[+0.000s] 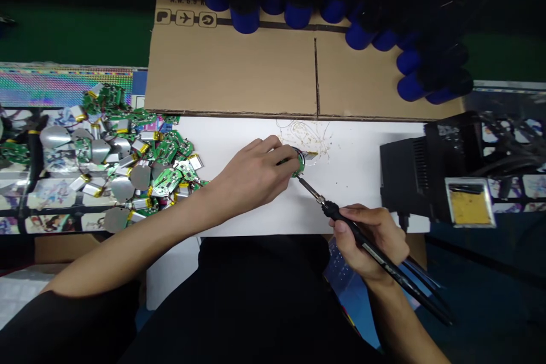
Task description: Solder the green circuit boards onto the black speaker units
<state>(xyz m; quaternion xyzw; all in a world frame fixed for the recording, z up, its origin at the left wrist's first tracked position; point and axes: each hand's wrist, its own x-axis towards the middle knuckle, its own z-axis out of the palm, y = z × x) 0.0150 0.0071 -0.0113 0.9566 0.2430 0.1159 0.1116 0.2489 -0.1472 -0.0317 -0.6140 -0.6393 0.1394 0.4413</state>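
Observation:
My left hand reaches over the white work surface, its fingers closed on a small green circuit board. Most of the board is hidden beneath the fingers. A small battery with a yellow edge lies right beside it. In my right hand is a black soldering iron, held like a pen and slanting up to the left. Its tip is at the near edge of the board; whether it touches cannot be made out.
Loose circuit boards, silver batteries and round metal discs are heaped at left, near black-handled pliers. Cardboard with several blue-ended cylinders spans the back. At right stand a black soldering station and a yellow sponge tray. Wire bits lie behind the board.

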